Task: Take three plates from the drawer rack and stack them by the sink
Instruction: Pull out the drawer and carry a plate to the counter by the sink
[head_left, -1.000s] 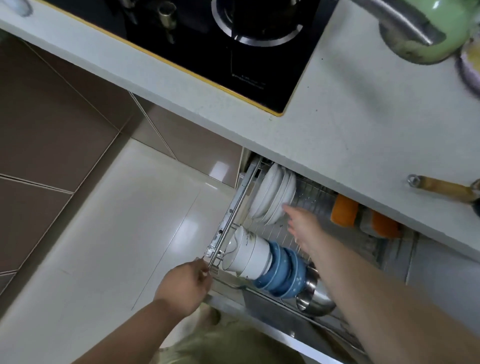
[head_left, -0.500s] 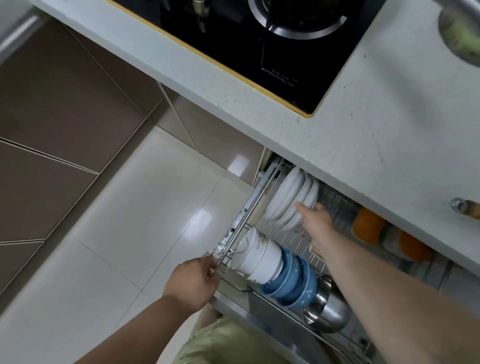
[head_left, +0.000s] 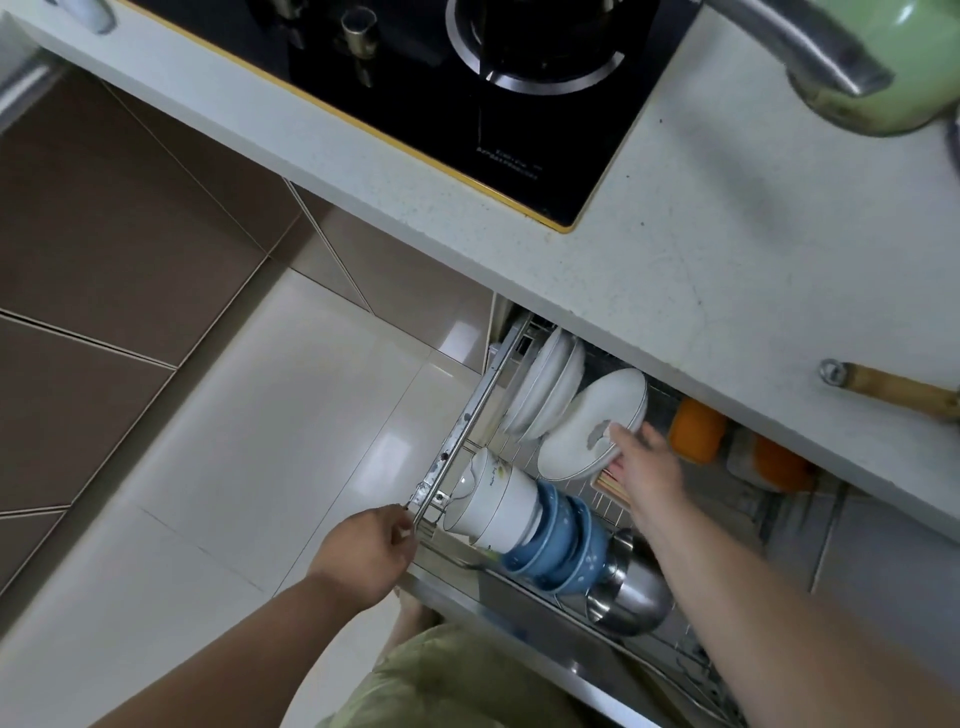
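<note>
Right hand fingers pinch 1 rigid, slick, breakable plate at its rim; left hand fingers curl around the rack rail.

One line of small pale print on our black hob glass, too blurred for us to read, no other lettering

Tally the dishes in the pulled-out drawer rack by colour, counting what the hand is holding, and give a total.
White plates: 4, one tilted out in the right hand, three upright
White bowls: about 2
Blue bowls: about 3
Steel bowl: 1
Total: about 10
</note>
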